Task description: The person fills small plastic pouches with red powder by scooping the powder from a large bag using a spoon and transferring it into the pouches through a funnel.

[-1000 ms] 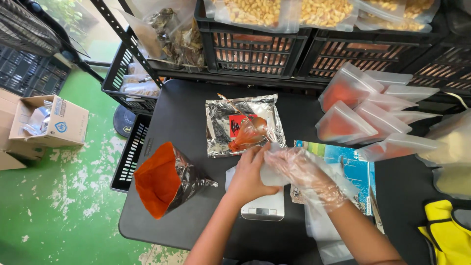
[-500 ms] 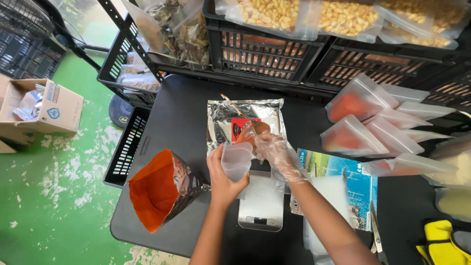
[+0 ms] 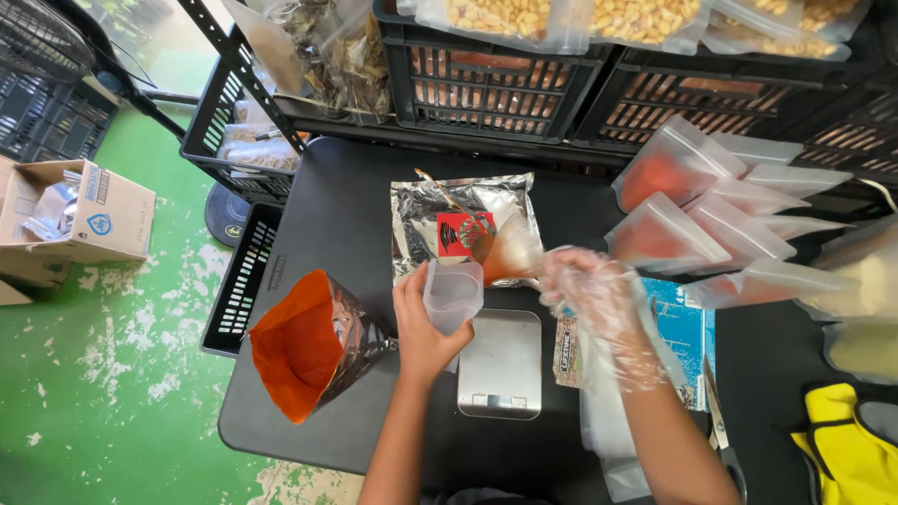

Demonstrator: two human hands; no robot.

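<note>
L hand (image 3: 423, 329) bare, fingers wrapped round a small clear pouch (image 3: 453, 294), held open-mouth-up just above the steel scale (image 3: 500, 363). R hand (image 3: 591, 297), in a plastic glove, fingers clamped on a scoop (image 3: 505, 258) w/ red powder, tilted beside the pouch mouth. Open foil bag of red powder (image 3: 309, 346) sits left.

— Noted on the hands?
— Left hand (image 3: 426, 327) was bare, forearm bare too, no sleeve, watch or ring seen.
— And the other?
— Right hand (image 3: 599, 299) wore a loose, clear, crinkled plastic glove, baggy past the wrist; forearm beyond it was bare.
</note>
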